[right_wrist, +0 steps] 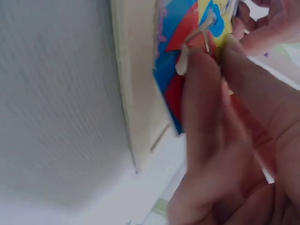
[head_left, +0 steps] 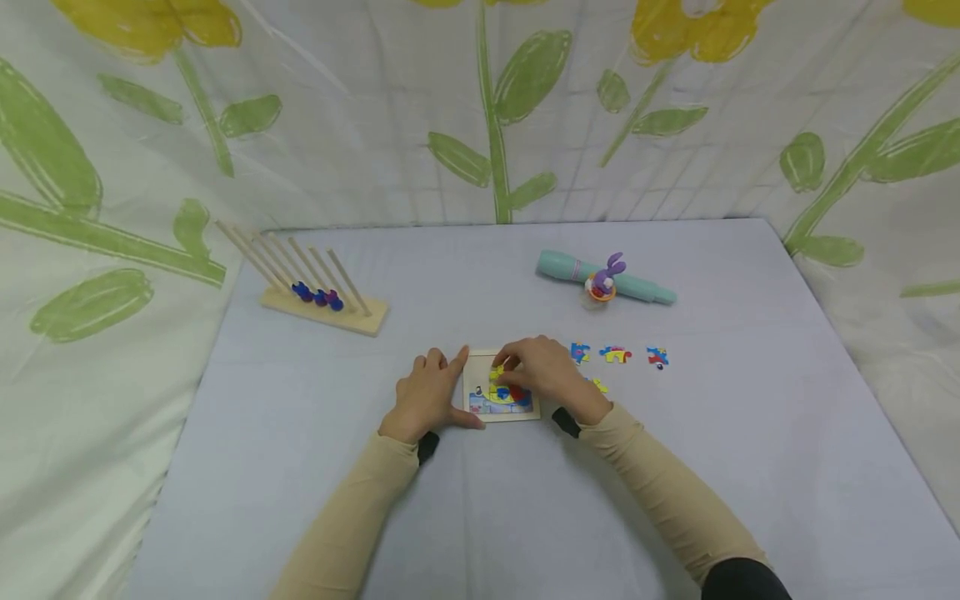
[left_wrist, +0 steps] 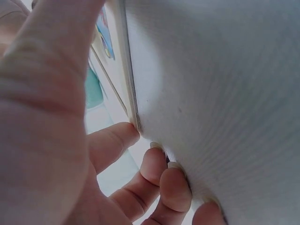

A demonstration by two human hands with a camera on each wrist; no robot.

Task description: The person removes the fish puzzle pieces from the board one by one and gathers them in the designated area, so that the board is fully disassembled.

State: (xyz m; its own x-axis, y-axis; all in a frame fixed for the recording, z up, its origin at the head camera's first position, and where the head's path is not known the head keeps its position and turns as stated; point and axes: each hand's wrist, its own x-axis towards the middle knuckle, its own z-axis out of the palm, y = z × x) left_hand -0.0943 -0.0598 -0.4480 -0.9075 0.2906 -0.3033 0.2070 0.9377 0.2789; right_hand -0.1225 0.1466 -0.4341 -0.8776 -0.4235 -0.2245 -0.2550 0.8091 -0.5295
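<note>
A small wooden-framed jigsaw board (head_left: 474, 358) lies flat on the table, its picture partly filled with red, blue and yellow pieces. At its left side my left hand (head_left: 426, 393) spreads thumb and index finger, the index fingertip at the upper corner and the thumb along the lower edge. In the left wrist view, that index fingertip (left_wrist: 126, 132) touches the frame's corner, and the other fingers bend against the table. Over the board, my right hand (head_left: 547, 375) pinches a jigsaw piece (head_left: 496, 374) showing yellow; the fingers hide most of it.
Several loose jigsaw pieces (head_left: 616, 354) lie right of the board, one partly behind my right hand. Farther back are a teal tapered stick (head_left: 637, 287) and a purple rabbit toy (head_left: 602, 282). A wooden peg rack (head_left: 367, 323) with blue and purple beads stands at the left.
</note>
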